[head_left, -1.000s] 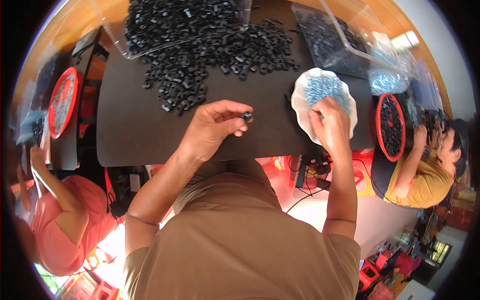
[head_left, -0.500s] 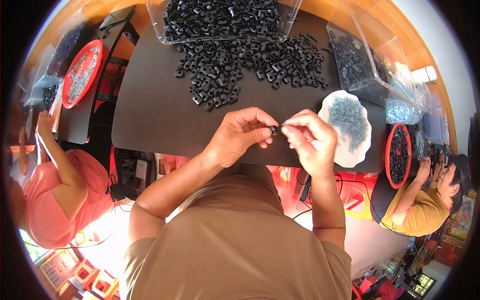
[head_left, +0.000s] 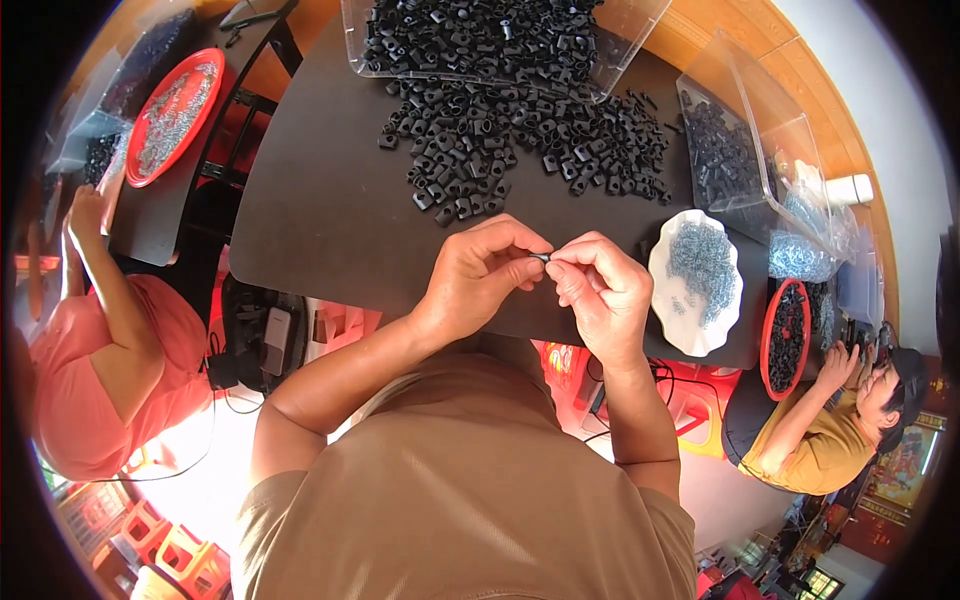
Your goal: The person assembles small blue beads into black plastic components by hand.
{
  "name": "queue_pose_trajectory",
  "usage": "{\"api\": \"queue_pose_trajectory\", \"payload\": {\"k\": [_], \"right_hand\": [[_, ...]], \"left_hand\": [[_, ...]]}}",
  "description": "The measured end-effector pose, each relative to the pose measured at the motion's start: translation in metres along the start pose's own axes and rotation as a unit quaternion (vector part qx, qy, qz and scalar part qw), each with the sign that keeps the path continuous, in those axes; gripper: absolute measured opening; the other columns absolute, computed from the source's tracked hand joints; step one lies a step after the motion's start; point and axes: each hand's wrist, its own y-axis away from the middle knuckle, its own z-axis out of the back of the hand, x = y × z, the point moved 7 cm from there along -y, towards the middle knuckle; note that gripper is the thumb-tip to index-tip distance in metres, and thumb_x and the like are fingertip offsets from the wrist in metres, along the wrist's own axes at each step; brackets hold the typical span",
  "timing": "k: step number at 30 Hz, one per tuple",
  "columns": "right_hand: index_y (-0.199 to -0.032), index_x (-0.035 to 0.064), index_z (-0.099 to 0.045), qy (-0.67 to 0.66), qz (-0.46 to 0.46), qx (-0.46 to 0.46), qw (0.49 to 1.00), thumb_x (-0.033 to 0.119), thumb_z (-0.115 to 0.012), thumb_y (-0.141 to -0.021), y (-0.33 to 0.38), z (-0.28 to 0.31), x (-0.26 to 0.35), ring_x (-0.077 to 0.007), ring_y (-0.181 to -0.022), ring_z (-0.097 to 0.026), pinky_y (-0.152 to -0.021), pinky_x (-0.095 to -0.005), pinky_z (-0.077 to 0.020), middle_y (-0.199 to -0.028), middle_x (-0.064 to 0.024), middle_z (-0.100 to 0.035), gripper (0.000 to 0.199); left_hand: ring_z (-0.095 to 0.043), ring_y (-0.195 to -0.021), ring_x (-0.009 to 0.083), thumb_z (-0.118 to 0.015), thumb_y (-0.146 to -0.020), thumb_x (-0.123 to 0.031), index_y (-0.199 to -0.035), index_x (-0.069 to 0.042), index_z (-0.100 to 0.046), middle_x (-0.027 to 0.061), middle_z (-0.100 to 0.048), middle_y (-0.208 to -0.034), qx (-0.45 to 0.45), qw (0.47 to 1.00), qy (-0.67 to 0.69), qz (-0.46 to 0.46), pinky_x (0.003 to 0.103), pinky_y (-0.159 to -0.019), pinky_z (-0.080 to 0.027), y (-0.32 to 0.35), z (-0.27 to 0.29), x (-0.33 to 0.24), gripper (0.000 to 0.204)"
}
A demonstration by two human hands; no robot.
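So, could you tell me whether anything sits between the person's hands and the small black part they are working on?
Nothing visible does. The left hand and right hand both pinch the small black plastic part directly between their fingertips, above the dark tabletop, apart from the loose pile of black parts.

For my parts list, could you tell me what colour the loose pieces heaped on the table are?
Black, clearest in the head view: the loose pieces on the dark table.

At the far right of the counter, 2 clear plastic bags of small bluish-grey metal parts lie crumpled beside a clear tub. No labels, signs or screens can be made out.
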Motion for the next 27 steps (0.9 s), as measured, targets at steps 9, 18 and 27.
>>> {"api": "queue_pose_trajectory", "payload": {"k": [9,18,27], "right_hand": [[-0.078,-0.0014,-0.056,-0.139,-0.182,0.03,0.973,0.002,-0.066,-0.081,-0.006,-0.011,-0.028,-0.0066,-0.049,-0.049,-0.042,-0.0179,-0.039,-0.067,-0.0056,-0.057,0.011],[-0.077,0.0023,-0.055,-0.146,-0.231,0.057,0.96,0.013,-0.07,-0.081,-0.024,-0.017,-0.049,-0.0046,-0.045,-0.045,-0.038,-0.0178,-0.0344,-0.061,-0.0018,-0.055,0.018],[-0.077,0.0069,-0.058,0.508,0.12,-0.027,0.852,0.01,-0.065,-0.076,-0.093,-0.021,-0.023,-0.0263,-0.066,-0.06,-0.054,-0.0369,-0.0468,-0.072,-0.0082,-0.056,0.008]], "left_hand": [[-0.058,-0.072,0.0096,-0.059,-0.085,0.002,-0.093,0.0,-0.063,0.0037,-0.058,-0.086,0.025,0.997,0.067,0.017,0.023,-0.065,-0.05,0.002,0.01,0.009,0.01],[-0.058,-0.071,0.0102,-0.061,-0.084,0.0,-0.094,0.0,-0.063,0.0049,-0.061,-0.083,0.018,0.984,0.169,0.06,0.023,-0.064,-0.05,0.0,0.019,0.019,0.01],[-0.059,-0.075,0.0113,-0.059,-0.086,-0.001,-0.098,-0.001,-0.062,0.0066,-0.063,-0.089,0.012,0.964,0.257,0.068,0.024,-0.067,-0.049,-0.003,0.026,0.025,0.012]]}}
